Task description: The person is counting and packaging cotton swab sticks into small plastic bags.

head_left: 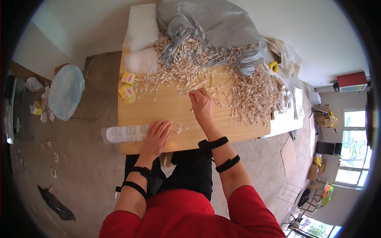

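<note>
Near the table's front edge, my left hand [157, 136] lies palm down with its fingers close together and curved. A few cotton swabs [179, 127] fan out from under its fingers. Beside it lies a clear plastic bag with a white printed panel [126, 134], its right end at the hand. Farther forward, my right hand [203, 105] pinches with thumb and fingertips at the front of the scattered swabs [194, 84]. A swab tip seems to show at that pinch, though the fingers hide most of it.
A large heap of swabs [254, 95] covers the table's right side. Grey plastic sheeting [214, 23] lies over more swabs at the back. Two small yellow boxes [127, 85] and white padding [141, 27] sit at the left. A round stool [66, 92] stands left of the wooden table [166, 107].
</note>
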`<action>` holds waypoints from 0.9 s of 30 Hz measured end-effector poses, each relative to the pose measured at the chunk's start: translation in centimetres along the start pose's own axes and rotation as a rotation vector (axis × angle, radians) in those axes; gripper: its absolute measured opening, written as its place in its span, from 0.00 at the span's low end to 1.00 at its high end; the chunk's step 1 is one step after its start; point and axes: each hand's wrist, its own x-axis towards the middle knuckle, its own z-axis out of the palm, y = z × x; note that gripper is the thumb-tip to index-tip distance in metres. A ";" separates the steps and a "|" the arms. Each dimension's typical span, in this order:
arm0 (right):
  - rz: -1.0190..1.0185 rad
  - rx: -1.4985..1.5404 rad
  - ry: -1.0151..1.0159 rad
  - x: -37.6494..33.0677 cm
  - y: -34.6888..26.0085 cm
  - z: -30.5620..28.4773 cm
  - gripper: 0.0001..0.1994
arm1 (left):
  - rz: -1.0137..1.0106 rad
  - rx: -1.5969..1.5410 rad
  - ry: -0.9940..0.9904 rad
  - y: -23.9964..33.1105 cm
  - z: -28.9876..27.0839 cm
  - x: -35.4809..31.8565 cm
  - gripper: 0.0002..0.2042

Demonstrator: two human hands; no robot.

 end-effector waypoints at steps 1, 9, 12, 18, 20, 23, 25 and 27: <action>0.003 0.000 -0.011 -0.8 -0.1 -0.2 0.03 | 0.015 0.028 -0.006 -0.1 0.1 0.1 0.23; 0.338 0.177 -0.082 -8.5 -2.0 -2.5 0.10 | 0.012 0.045 -0.031 0.0 0.0 0.2 0.25; 0.306 0.168 -0.104 -11.3 -1.9 -2.3 0.17 | 0.019 -0.002 -0.008 0.1 -0.1 0.5 0.25; 0.305 0.138 -0.111 -11.9 -2.3 -1.7 0.17 | 0.028 0.018 0.035 0.3 -0.2 0.5 0.24; 0.338 0.114 -0.127 -11.5 -1.9 -1.8 0.16 | 0.023 -0.045 0.050 0.5 -0.1 0.5 0.24; 0.234 0.106 -0.052 -11.1 -2.3 -1.8 0.12 | 0.008 -0.057 0.051 0.2 -0.1 0.3 0.24; 0.377 0.172 -0.089 -11.5 -3.6 -2.5 0.09 | 0.013 -0.057 0.048 0.0 0.0 0.2 0.24; 0.290 0.186 -0.099 -12.1 -3.4 -1.9 0.07 | 0.019 -0.059 0.046 0.0 0.2 0.2 0.23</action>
